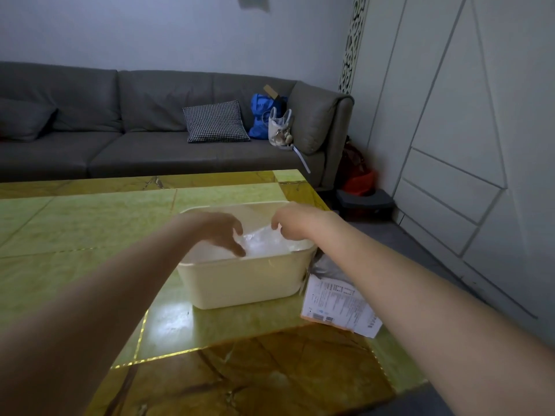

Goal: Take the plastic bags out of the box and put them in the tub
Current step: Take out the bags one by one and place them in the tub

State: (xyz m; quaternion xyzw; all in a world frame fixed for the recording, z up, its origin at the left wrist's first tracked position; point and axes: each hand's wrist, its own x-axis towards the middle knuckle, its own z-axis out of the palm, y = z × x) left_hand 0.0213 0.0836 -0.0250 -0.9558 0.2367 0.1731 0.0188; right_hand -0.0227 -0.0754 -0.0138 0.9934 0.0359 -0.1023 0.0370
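Observation:
A cream plastic tub (243, 280) stands on the green and gold table. Clear crumpled plastic bags (264, 243) lie inside it. Both my hands reach over the tub's open top. My left hand (220, 231) hangs above the left half with fingers curled and spread, its fingertips touching the bags. My right hand (292, 222) is at the tub's right side, fingers bent down onto the plastic; whether it pinches the plastic is unclear. The box (339, 304) lies just right of the tub, flattened, with a white shipping label on top and a dark plastic piece at its far end.
The table (90, 235) ends just right of the box, with grey floor beyond. A grey sofa (150, 139) runs behind the table, bearing a checked cushion (214, 121) and blue and white bags (270, 118). White cabinets (465, 145) line the right wall.

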